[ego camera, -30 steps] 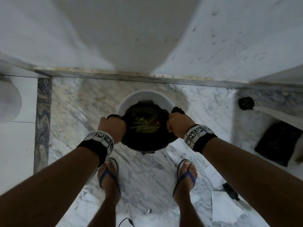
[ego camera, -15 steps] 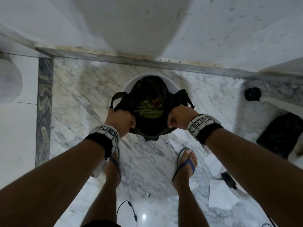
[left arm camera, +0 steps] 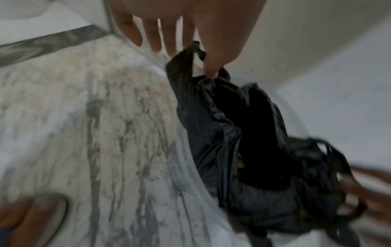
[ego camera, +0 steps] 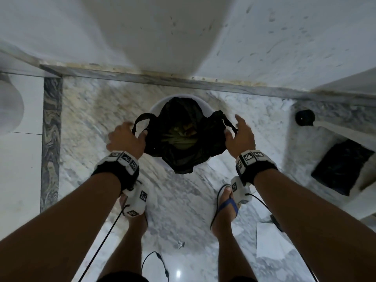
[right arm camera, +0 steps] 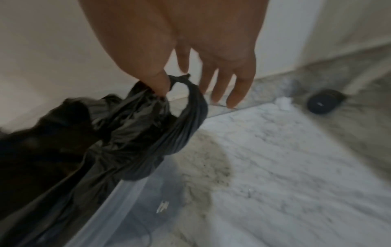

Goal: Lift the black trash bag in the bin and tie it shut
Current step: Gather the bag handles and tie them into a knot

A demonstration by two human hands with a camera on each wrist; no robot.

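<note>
Now both hands flank the crumpled black plastic trash bag (ego camera: 183,143), standing in the round white plastic bin (ego camera: 157,105). Left hand (ego camera: 126,139) sits at nine o'clock, right hand (ego camera: 242,137) at three, thumbs hooked through handle loops (right arm camera: 190,107), fingers (right arm camera: 239,83) spread straight.

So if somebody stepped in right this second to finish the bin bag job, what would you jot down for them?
Left hand: fingers spread, only the thumb hooked through the left handle loop.
Right hand: same, thumb through the right handle loop.
Black trash bag: in the white bin, top pulled up above the rim, mouth open with green waste showing.
Done: handles freed and raised.
To do: grip both handles, lift the bag out, tie it shut.
</note>
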